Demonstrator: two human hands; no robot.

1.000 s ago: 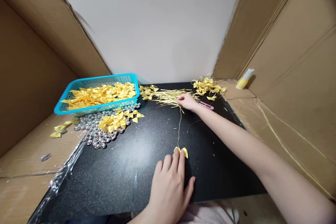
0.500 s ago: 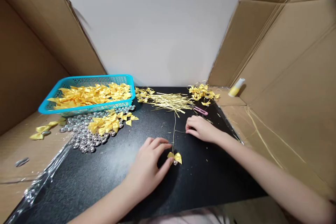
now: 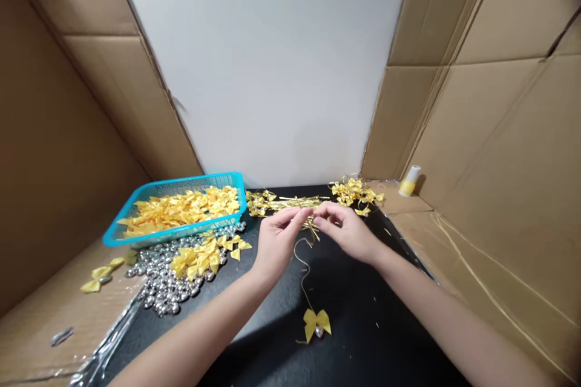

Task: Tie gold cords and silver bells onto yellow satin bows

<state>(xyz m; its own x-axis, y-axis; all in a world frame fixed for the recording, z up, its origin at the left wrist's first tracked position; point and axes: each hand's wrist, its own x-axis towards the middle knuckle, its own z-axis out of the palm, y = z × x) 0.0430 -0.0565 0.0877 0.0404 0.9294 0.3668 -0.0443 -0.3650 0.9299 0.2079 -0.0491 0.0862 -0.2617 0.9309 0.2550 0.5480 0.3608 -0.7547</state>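
A yellow satin bow (image 3: 310,321) with a silver bead (image 3: 319,332) at its centre is joined to a thin gold cord (image 3: 304,278) that curves up toward my hands. Whether the bow hangs or rests on the black table I cannot tell. My left hand (image 3: 282,239) pinches the cord's upper part between thumb and forefinger. Close beside it, fingertips nearly meeting, my right hand (image 3: 347,231) pinches the cord too; the exact grip is partly hidden. Behind both hands lies a bundle of cut gold cords (image 3: 290,202).
At left stands a blue basket (image 3: 175,234) of yellow bows, with silver beads (image 3: 166,290) and loose bows (image 3: 197,259) before it. Finished-looking bow pieces (image 3: 354,192) lie at back right, near a yellow-and-white spool (image 3: 410,181). Cardboard walls flank the black table (image 3: 381,326).
Both hands have come up and together with the cord between them. My left hand has let go of the bow, which now trails below on the cord. The view has tilted up.
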